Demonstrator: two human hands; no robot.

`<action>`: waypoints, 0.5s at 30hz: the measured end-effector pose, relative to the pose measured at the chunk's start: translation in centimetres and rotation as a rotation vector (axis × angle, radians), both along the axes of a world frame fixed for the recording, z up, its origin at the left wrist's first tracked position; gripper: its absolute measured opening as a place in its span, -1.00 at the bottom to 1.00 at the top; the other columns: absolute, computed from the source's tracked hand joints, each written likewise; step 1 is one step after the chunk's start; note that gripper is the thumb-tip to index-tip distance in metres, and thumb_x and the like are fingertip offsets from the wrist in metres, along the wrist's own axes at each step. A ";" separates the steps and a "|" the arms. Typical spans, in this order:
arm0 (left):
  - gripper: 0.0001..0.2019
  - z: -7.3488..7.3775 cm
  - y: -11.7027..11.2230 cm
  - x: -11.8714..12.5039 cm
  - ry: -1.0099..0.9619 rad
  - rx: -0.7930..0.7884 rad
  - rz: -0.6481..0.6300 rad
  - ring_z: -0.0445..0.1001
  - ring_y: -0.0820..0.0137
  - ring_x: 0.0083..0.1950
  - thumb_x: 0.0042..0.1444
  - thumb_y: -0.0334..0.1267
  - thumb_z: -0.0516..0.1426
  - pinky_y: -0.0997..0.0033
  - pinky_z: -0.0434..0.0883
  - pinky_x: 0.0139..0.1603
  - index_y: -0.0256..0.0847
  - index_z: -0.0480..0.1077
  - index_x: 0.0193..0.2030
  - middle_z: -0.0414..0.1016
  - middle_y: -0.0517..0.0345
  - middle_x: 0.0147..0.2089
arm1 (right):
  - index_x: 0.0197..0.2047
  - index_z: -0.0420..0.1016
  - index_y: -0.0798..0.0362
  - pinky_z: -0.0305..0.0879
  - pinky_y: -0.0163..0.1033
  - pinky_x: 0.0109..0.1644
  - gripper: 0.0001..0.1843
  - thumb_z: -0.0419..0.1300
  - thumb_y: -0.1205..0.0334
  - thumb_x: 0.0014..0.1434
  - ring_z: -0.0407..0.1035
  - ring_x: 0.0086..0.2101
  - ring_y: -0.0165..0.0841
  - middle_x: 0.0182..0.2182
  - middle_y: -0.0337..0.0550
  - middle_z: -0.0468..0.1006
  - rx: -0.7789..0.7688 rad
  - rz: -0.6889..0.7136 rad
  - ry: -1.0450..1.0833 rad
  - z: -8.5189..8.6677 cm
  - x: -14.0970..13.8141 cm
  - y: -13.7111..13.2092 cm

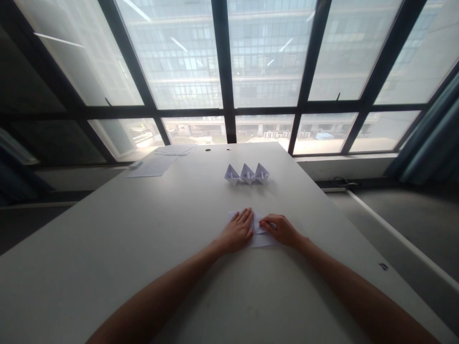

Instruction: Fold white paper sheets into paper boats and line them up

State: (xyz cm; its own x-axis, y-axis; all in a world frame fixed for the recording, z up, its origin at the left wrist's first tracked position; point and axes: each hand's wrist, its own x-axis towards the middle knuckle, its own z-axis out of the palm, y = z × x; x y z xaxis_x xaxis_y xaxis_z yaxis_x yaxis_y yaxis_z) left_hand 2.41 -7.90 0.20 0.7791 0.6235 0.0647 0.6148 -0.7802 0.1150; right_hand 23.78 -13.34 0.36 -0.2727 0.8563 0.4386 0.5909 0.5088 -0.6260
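A partly folded sheet of white paper (pixel 264 240) lies flat on the table under both hands. My left hand (pixel 237 231) rests on its left part with the fingers stretched out, pressing it down. On the other side, my right hand (pixel 281 228) has its fingers closed in a pinch on a folded flap right of the middle crease. The palms and fingers cover parts of the sheet. Beyond the hands, three folded paper boats (pixel 247 175) stand upright side by side in a row.
The white table (pixel 143 248) reaches toward a wall of windows (pixel 265 52). Several loose paper sheets (pixel 154 165) lie at its far left. A small dark mark (pixel 383 266) is near the right edge. Blue curtains (pixel 426 129) hang at the far right.
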 end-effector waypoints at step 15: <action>-0.41 -0.3 0.3 0.1 -0.085 0.014 0.056 -0.18 0.18 0.48 0.32 0.07 -0.13 0.05 -0.10 0.41 -0.17 0.02 0.39 -0.07 0.04 0.47 | 0.01 0.45 -0.04 0.19 -0.03 0.13 -0.64 0.26 0.30 0.11 0.29 0.03 -0.19 -0.02 -0.08 0.46 0.046 -0.133 -0.228 -0.2 -0.5 0.2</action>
